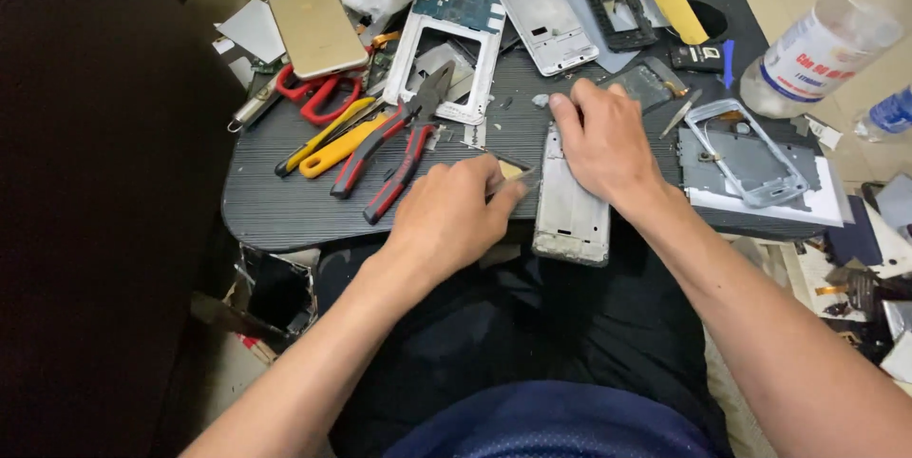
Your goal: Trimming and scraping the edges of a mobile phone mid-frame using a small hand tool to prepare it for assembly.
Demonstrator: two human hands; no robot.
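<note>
Right hand (600,140) pressing flat on phone frame (570,201) at worktop (275,201) near edge, left hand (454,216) pinching thin blade (508,171), clear bottle (831,35) lying at right edge

Left hand (454,216) curled in a pinch; right hand (600,142) pressed flat, palm down.

Dark ribbed table (285,201) with red-handled pliers (394,149), gold phone (316,28), red scissors (318,94), silver phone frame (570,206).
</note>
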